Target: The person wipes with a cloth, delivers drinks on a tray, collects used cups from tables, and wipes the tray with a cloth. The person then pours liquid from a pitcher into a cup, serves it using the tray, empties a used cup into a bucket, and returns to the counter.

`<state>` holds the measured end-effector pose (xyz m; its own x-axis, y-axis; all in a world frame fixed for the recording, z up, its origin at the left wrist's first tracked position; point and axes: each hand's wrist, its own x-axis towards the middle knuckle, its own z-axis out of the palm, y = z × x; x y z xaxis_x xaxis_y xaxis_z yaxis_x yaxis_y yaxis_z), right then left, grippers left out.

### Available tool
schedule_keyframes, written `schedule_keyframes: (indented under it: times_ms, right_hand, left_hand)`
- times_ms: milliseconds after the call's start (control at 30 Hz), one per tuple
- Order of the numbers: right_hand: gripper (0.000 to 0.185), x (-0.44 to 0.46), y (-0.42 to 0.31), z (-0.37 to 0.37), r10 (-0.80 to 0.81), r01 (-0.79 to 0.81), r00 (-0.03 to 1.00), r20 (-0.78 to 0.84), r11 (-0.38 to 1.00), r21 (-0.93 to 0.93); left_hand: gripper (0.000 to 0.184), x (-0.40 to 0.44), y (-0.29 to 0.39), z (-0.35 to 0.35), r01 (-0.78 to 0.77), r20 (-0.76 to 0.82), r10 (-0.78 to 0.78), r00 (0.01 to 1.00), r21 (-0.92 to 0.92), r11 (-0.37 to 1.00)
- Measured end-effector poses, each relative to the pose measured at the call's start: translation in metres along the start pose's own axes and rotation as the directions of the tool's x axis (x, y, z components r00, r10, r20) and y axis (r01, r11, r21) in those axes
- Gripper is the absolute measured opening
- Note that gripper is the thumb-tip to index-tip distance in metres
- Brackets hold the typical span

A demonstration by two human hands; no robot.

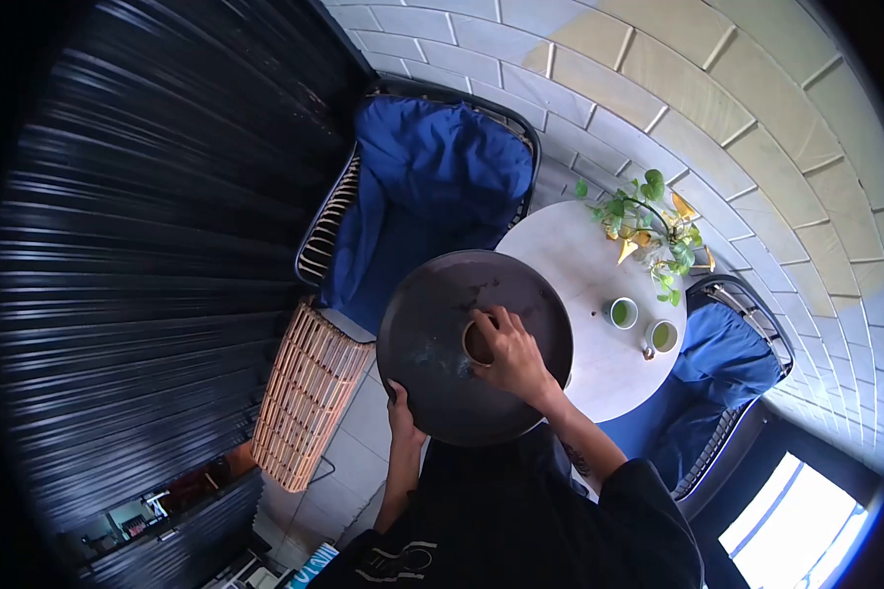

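Near the middle of a dark round tray [521, 285], a brown cup [475, 345] is gripped at its rim by the right hand [513, 359]; the left hand [403, 413] clasps the tray's near-left edge. Toward the right edge of the desk [545, 240] stand two green-filled cups [621, 313], a plant [675, 250] beyond.

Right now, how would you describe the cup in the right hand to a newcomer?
Find the big, round, dark tray near the picture's centre. At its middle, gripped from above by the right hand, is a cup. Unlike the two pale cups with green contents on the table, it looks brown.
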<state>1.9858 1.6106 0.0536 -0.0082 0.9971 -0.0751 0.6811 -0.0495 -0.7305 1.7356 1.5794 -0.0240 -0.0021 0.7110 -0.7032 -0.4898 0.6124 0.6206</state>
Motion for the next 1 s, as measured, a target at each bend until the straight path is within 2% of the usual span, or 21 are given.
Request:
schedule_keyframes:
  times_ms: [67, 167, 267, 367, 600, 767, 1000]
  right_hand:
    - [0.08, 0.0, 0.002, -0.01, -0.005, 0.005, 0.999, -0.036, 1.0, -0.019]
    - [0.07, 0.001, 0.009, -0.034, -0.012, 0.017, 0.965, -0.262, 1.0, 0.019]
    - [0.069, 0.008, 0.032, -0.047, 0.019, -0.019, 0.955, -0.296, 1.0, 0.006]
    - [0.077, 0.017, 0.069, -0.051, 0.079, -0.093, 0.928, -0.365, 0.995, -0.021]
    - [0.083, 0.042, 0.158, -0.016, 0.268, -0.302, 0.888, -0.373, 0.953, -0.035]
    - [0.084, 0.049, 0.204, 0.013, 0.322, -0.358, 0.875, -0.362, 0.933, -0.035]
    - [0.085, 0.052, 0.225, 0.026, 0.348, -0.399, 0.868, -0.356, 0.914, -0.08]
  left_hand:
    - [0.067, 0.001, -0.001, -0.002, -0.008, 0.002, 0.008, 1.0, 0.003, 1.0]
    - [0.067, 0.0, 0.001, -0.01, 0.024, -0.05, -0.025, 0.998, -0.033, 0.999]
    - [0.068, 0.002, 0.0, -0.026, 0.015, -0.072, -0.022, 0.997, -0.092, 0.996]
    - [0.068, -0.001, 0.001, -0.039, 0.004, -0.064, -0.012, 0.998, -0.126, 0.992]
    - [0.069, -0.008, 0.006, -0.05, -0.052, -0.161, 0.034, 0.986, -0.111, 0.993]
    - [0.07, -0.016, 0.008, -0.049, -0.046, -0.16, 0.024, 0.987, -0.137, 0.989]
    - [0.073, -0.021, 0.002, -0.046, -0.041, -0.174, 0.016, 0.985, -0.137, 0.99]
